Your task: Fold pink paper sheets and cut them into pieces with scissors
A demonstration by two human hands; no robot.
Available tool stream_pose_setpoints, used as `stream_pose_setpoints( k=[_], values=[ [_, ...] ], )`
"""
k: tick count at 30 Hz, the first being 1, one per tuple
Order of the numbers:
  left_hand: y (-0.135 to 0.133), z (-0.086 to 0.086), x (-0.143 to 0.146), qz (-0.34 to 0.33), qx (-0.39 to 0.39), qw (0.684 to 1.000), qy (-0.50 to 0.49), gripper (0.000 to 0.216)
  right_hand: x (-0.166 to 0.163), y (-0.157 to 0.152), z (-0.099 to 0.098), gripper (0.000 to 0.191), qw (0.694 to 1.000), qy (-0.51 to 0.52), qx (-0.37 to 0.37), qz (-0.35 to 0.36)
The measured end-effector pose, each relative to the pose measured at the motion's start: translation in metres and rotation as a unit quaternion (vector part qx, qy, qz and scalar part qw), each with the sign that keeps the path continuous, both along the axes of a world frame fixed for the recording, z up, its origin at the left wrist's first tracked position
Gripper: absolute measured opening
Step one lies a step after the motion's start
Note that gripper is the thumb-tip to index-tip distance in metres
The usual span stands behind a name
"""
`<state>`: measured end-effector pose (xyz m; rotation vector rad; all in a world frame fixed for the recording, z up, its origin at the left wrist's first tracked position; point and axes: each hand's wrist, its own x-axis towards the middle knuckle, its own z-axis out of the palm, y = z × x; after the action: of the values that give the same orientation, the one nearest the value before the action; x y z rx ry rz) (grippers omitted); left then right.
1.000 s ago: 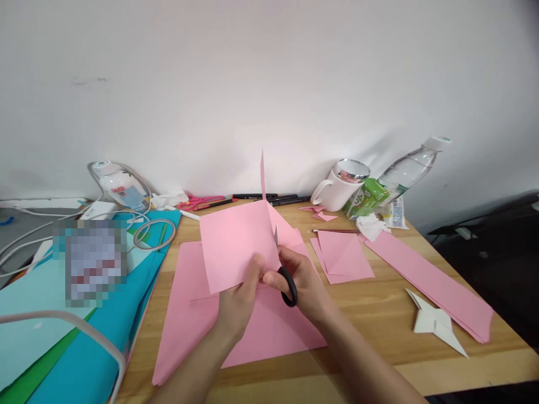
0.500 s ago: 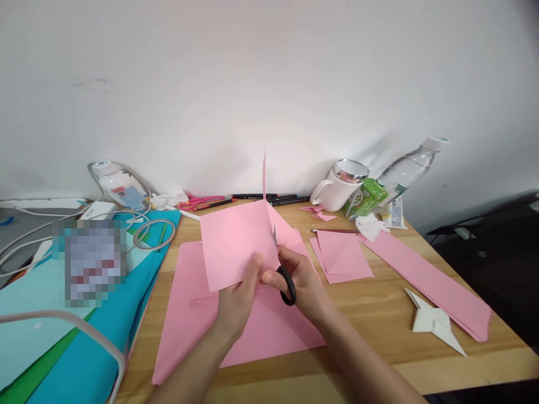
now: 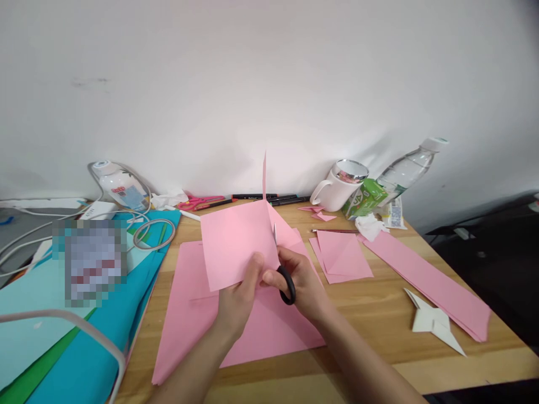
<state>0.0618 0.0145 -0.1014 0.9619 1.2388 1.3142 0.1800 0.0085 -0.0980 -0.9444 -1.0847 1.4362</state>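
Centrally, left hand pinched the lower edge of a pink sheet held up above the desk, right hand gripped black-handled scissors just right of it, blades at the sheet's edge, larger pink paper lay underneath.

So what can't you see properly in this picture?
All in the head view:
The scissors: only the black handle and a blade tip show; the held pink sheet and the right hand hide the rest.
The fingers of the left hand behind that sheet are hidden.
A pixelated patch blurs whatever lies on the blue paper.
The green carton print is too small to read.
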Motion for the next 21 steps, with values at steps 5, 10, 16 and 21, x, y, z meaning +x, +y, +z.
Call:
stream_pose_setpoints(
  k=[5, 10, 16, 21],
  values=[
    [-0.0004, -0.0006, 0.0, -0.007, -0.002, 1.0, 0.009, 0.043, -0.0006, 0.0007, -0.0001, 0.039, 1.0, -0.002, 0.0, 0.0],
    [-0.001, -0.0005, 0.0006, -0.006, 0.005, 1.0, 0.007, 0.044, -0.0009, 0.0009, 0.0016, 0.046, 0.999, -0.031, -0.01, -0.003],
    [-0.0005, 0.0015, 0.0003, -0.01, 0.001, 1.0, 0.016, 0.045, -0.0007, 0.0002, 0.0042, 0.047, 0.998, -0.062, -0.008, -0.008],
    [-0.0005, 0.0009, -0.0002, -0.007, 0.001, 1.0, 0.018, 0.044, -0.0005, 0.0005, 0.0051, 0.045, 0.997, -0.071, 0.001, -0.003]
  ],
)
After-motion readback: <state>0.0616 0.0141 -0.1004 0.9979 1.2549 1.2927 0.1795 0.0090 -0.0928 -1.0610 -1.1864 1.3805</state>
